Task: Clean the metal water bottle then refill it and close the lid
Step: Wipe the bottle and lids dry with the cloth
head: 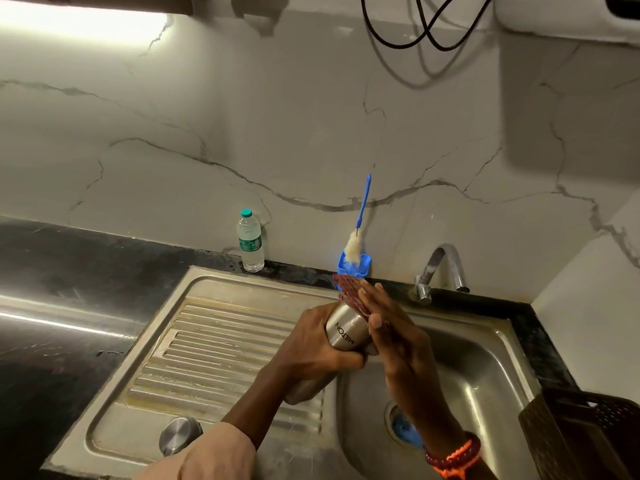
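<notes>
The metal water bottle (343,330) is steel with dark lettering and tilts over the sink, mouth toward the wall. My left hand (308,344) grips its middle from the left. My right hand (391,327) presses a dark red scrub pad (346,285) against the bottle's upper end with flat fingers. The bottle's round steel lid (180,434) lies on the drainboard near the front edge. The bottle's mouth is hidden by the pad.
The steel sink basin (485,386) has a blue drain strainer (403,429). A tap (443,268) stands at the back. A blue-handled bottle brush (356,237) stands in a blue holder (363,268). A clear plastic bottle (250,240) and a dark basket (595,434) stand nearby.
</notes>
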